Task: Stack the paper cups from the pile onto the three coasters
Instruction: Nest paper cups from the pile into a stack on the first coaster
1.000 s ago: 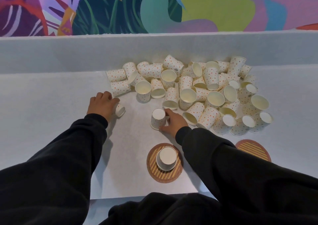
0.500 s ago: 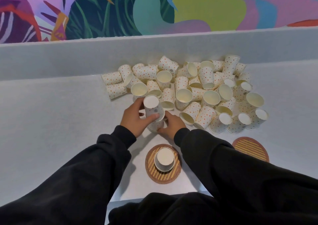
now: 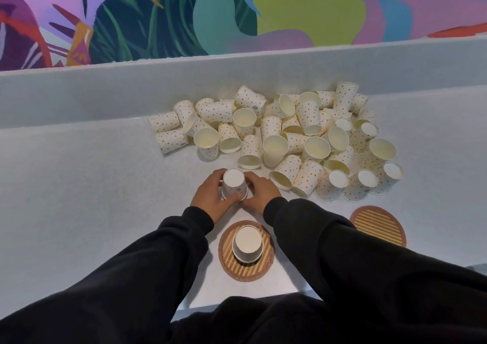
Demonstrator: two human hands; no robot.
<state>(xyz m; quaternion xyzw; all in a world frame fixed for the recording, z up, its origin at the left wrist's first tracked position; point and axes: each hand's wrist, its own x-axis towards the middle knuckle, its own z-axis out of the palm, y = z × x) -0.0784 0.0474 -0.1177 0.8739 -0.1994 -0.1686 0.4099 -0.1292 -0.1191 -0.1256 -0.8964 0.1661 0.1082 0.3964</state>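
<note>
A pile of dotted paper cups (image 3: 287, 135) lies at the back middle and right of the white table. In front of it both hands hold upside-down nested cups (image 3: 234, 184): my left hand (image 3: 213, 198) curls round their left side, my right hand (image 3: 259, 192) grips the right side. Nearer to me a round striped coaster (image 3: 246, 270) carries an upside-down cup stack (image 3: 247, 243). A second coaster (image 3: 378, 225) lies bare at the right. A third coaster is not in view.
A low white ledge (image 3: 105, 93) runs behind the pile, with a colourful mural above it. My dark sleeves cover the near part of the table (image 3: 79, 185). The table's front edge runs just below the middle coaster.
My left hand brought a cup in from the left and set it over the cup that my right hand held. Now the two cups sit nested between both hands.
</note>
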